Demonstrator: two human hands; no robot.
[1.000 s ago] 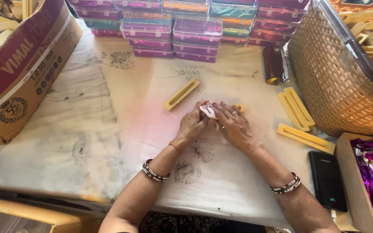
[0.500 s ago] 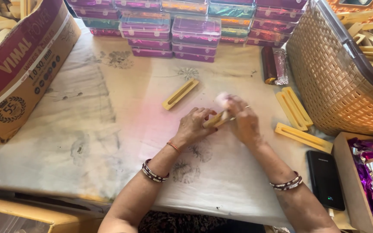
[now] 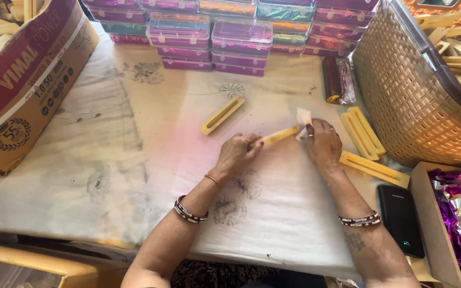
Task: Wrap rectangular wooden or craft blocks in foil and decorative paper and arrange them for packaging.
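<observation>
Half a second ago the two hands were close together; now the right hand [image 3: 324,145] has moved out to the right, and the yellow grooved strip [image 3: 278,135] lies stretched between them, tilted above the cloth-covered table [image 3: 134,160]. The left hand [image 3: 237,154] pinches the strip's near end with curled fingers. The right hand's fingers are closed on a small white cloth piece [image 3: 302,118] at the strip's far end. Similar flat yellow strips lie on the cloth: one [image 3: 222,114] to the left, a pair [image 3: 364,133] beside the woven plastic basket [image 3: 417,101]. Clear lidded boxes [image 3: 241,37] with shiny coloured contents are stacked behind.
</observation>
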